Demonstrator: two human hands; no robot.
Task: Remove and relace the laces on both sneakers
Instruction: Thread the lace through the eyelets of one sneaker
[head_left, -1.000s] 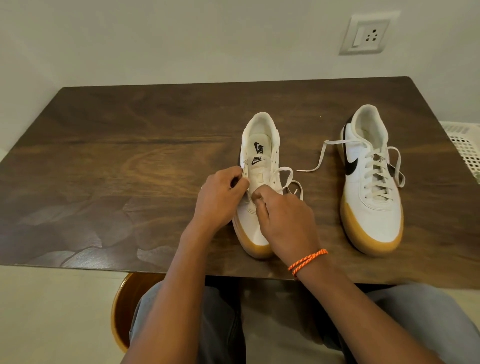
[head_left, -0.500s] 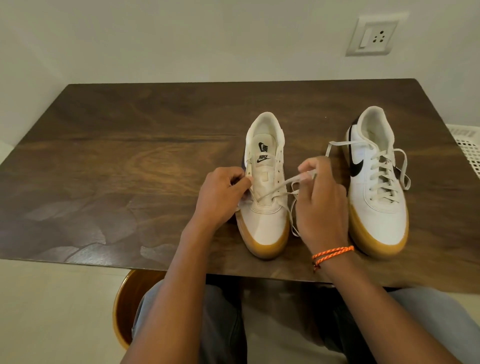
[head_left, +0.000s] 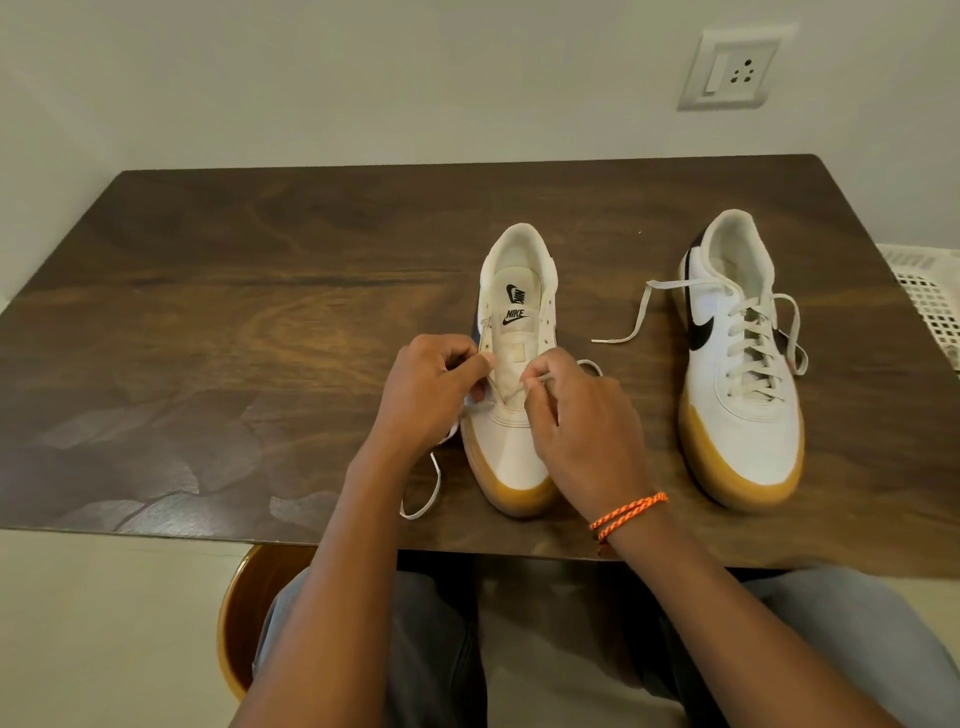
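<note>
Two white sneakers with gum soles stand on the wooden table (head_left: 260, 312), toes toward me. On the left sneaker (head_left: 511, 441) most eyelets are bare, and its white lace (head_left: 423, 493) crosses only near the toe, with one end trailing off to the left. My left hand (head_left: 431, 400) grips the sneaker's left eyelet edge and the lace there. Over the lowest eyelets my right hand (head_left: 582, 431) pinches the lace. The right sneaker (head_left: 737, 364) stays laced but untied, with its loose lace ends (head_left: 636, 317) spread on the table.
A white perforated basket (head_left: 930, 301) sits past the table's right edge. A wall socket (head_left: 732, 67) is on the wall behind. I sit on a round wooden stool (head_left: 244, 613) with my knees under the table's near edge.
My right hand, which had pulled the lace out to the right, has come back to the left sneaker's lower eyelets. A lace end now trails to the left of that sneaker.
</note>
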